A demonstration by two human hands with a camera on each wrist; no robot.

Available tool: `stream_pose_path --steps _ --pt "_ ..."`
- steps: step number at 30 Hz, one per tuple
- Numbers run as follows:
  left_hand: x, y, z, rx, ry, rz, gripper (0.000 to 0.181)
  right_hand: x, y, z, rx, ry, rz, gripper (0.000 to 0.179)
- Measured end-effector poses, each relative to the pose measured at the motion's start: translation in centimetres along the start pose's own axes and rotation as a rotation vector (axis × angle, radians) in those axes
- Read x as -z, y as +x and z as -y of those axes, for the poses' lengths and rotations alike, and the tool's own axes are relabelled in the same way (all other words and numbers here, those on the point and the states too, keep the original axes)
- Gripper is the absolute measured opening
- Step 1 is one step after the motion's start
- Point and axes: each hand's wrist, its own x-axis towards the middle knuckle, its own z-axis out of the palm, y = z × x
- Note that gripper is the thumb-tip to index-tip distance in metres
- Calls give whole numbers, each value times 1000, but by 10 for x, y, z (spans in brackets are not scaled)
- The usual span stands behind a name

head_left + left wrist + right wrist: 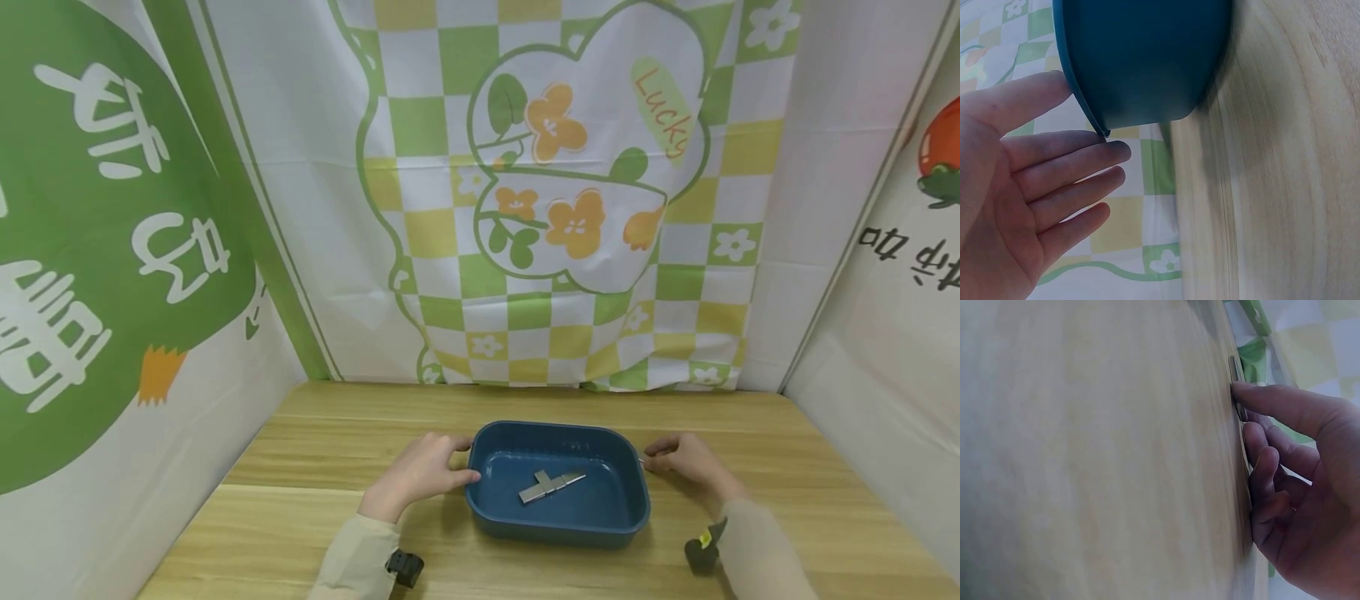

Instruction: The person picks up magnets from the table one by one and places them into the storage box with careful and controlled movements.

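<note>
A dark blue rectangular box (558,527) stands on the wooden table. On its floor lie several small flat silver metal pieces (551,486), one with a pointed tip; their kind cannot be told. My left hand (427,468) is at the box's left side, thumb and forefinger touching the rim. In the left wrist view the fingers of that left hand (1041,169) are straight and spread below the box wall (1141,62). Just right of the box, my right hand (690,458) pinches a thin metal strip (1233,367) between thumb and fingers, low by the tabletop.
The wooden table (300,500) reaches back to a checked cloth (420,233) hanging behind it. Printed cloths enclose the left side (225,433) and the right side (862,358). Dark bands with a small device (405,568) sit on the sleeves.
</note>
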Motion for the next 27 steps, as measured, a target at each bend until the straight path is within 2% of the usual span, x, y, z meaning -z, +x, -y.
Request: stream_pose_path --steps 5,16,21,27 --pt "0 0 -1 -1 -2 -2 51 1 1 0 14 -34 -3 30" --pt "0 1 1 -7 -3 -3 52 0 5 -8 26 -15 -17 29" --pt "-1 1 2 -8 -2 -4 52 0 4 -8 50 -32 -13 29" --pt "-3 2 3 -10 4 -3 52 1 4 -10 42 -41 -14 31"
